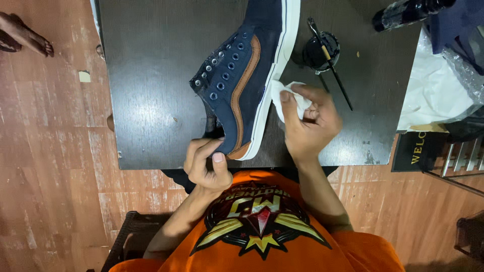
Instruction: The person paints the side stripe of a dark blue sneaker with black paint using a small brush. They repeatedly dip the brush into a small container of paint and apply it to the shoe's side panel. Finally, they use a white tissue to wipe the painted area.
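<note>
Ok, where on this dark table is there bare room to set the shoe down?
The widest bare patch of the dark table lies left of the navy shoe. A smaller one sits between the right hand and the white plastic. Around the black jar and brush it is crowded.

shoe (242, 75) toe cut off at top edge; left hand (205, 163) fingers hide its heel. dark bottle (408, 11) clipped top right. cloth (290, 98) partly hidden under right hand (310, 126).
</note>
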